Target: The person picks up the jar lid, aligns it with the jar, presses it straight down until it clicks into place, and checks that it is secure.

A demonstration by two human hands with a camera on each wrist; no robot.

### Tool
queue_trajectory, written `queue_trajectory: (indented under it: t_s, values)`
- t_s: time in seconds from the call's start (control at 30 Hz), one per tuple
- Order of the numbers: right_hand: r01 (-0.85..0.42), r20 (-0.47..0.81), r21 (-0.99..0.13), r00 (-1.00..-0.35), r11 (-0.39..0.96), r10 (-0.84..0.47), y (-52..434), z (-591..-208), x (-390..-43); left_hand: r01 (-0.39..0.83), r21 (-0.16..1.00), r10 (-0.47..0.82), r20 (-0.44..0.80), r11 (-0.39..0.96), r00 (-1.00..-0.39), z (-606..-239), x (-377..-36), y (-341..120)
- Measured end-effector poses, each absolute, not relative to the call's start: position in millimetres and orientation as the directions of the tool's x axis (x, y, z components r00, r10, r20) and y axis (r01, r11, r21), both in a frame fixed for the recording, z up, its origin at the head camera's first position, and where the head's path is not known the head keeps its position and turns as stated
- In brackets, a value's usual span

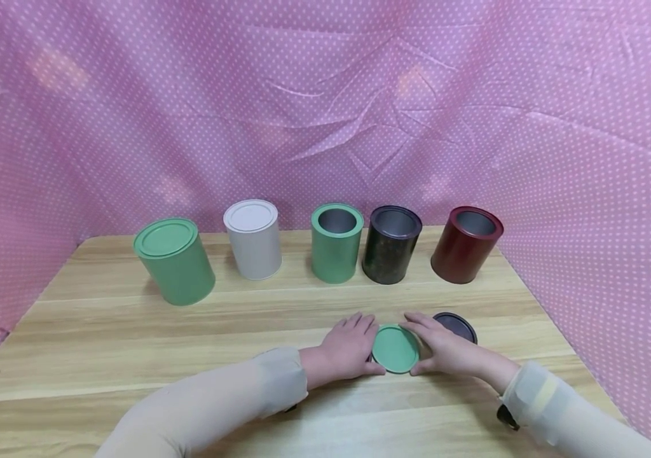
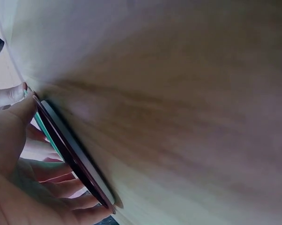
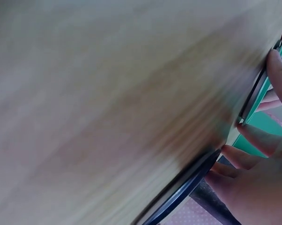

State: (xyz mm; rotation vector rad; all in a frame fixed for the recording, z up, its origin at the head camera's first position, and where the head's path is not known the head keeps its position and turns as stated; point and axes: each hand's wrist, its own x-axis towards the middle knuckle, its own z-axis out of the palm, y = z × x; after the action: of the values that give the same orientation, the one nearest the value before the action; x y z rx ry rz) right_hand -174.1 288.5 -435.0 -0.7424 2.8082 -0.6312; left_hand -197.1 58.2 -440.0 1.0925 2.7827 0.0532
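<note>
In the head view, the right hand [image 1: 445, 350] spans the green lid [image 1: 396, 348] on the worktop [image 1: 280, 318], thumb and fingers at its rim, and covers part of the black lid [image 1: 457, 326]; the left hand [image 1: 345, 348] lies at the green lid's other side. Behind stand five plain-coloured cans [image 1: 335, 254], two capped and three with their tops uncovered. In the left wrist view, the left hand holds a dark red lid [image 2: 80, 161] between thumb and fingers, almost wholly covered by that hand from above; a pale band along its underside is hard to make out. In the right wrist view, thumb and forefinger pinch the green lid, which the frame edge cuts off; the black lid is cropped below.
</note>
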Motion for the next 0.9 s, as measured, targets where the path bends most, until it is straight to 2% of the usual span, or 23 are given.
queue_trajectory:
  t_s: [0.57,0.9]
  values:
    - [-0.432,-0.047,-0.418,-0.868,0.799,-0.494,283.9,-431.1,-174.9,0.706,0.095,0.712,-0.122,0.702,-0.692,-434.0,-203.9,56.7]
    - [-0.42,-0.058,-0.443,-0.868,0.792,-0.493,284.1,-425.5,-180.1,0.676,0.216,0.707,-0.126,0.704,-0.696,-427.1,-212.7,54.3]
